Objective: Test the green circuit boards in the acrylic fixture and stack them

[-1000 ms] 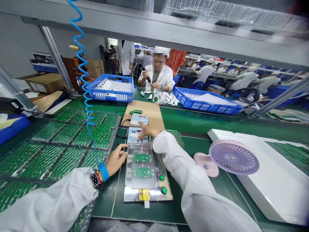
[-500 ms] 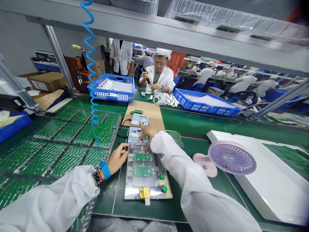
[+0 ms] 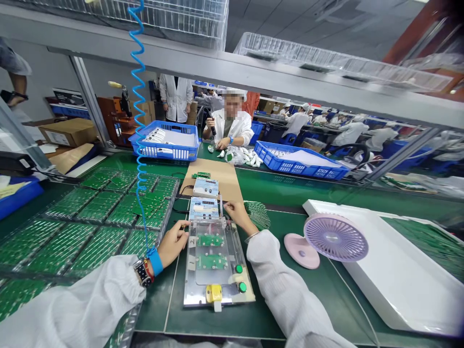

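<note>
A metal test fixture lies on the green mat in front of me, with two small green circuit boards under a clear cover, two green buttons and a yellow latch. My left hand rests curled against the fixture's left top corner. My right hand touches the fixture's right top corner, fingers bent, beside a small blue-and-white meter. A second meter lies farther back on cardboard.
Trays of green circuit boards fill the left side. A pink desk fan and a white slab stand on the right. A blue coiled cord hangs to my left wrist strap. Across the line, a person in white works by blue baskets.
My right hand pulled back from the near meter's face to the fixture's top right corner. My left hand stayed at the fixture's left corner. The view tilted upward a little.
</note>
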Motion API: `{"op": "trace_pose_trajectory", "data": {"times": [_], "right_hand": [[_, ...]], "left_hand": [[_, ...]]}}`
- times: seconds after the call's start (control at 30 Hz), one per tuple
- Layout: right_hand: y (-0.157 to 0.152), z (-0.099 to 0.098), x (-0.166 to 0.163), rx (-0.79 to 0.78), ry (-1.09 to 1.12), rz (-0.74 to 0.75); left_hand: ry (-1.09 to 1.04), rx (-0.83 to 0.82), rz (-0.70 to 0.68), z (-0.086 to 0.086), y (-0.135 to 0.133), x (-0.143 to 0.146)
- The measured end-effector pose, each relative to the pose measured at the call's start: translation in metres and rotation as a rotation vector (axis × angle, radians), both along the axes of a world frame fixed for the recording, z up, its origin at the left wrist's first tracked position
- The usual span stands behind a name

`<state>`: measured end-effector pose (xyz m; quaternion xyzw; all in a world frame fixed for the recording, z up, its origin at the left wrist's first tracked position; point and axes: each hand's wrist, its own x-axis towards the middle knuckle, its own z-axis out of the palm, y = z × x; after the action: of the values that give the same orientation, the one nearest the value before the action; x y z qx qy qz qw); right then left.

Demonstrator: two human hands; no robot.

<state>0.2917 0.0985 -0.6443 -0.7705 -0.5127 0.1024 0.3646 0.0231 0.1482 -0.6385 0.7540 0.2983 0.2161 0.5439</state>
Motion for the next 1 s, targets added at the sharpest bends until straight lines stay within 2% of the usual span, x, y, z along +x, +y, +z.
{"op": "trace_pose_trajectory", "data": {"times": [0.17, 0.3, 0.63, 1.0], "right_hand": [[-0.022, -0.036, 0.000, 0.218, 0.239, -0.093], [-0.027, -0.050, -0.001, 0.314, 0.350, -0.136], [-0.029, -0.053, -0.005, 0.379, 0.455, -0.147], [-0.029, -0.054, -0.007, 0.372, 0.504, -0.138]], "left_hand": [[0.021, 0.001, -0.018, -0.001, 0.002, 0.000], [0.032, -0.024, -0.011, -0.001, 0.002, 0.001], [0.055, -0.034, -0.002, -0.001, 0.002, 0.004], [0.057, -0.038, -0.006, -0.001, 0.001, 0.003]]}}
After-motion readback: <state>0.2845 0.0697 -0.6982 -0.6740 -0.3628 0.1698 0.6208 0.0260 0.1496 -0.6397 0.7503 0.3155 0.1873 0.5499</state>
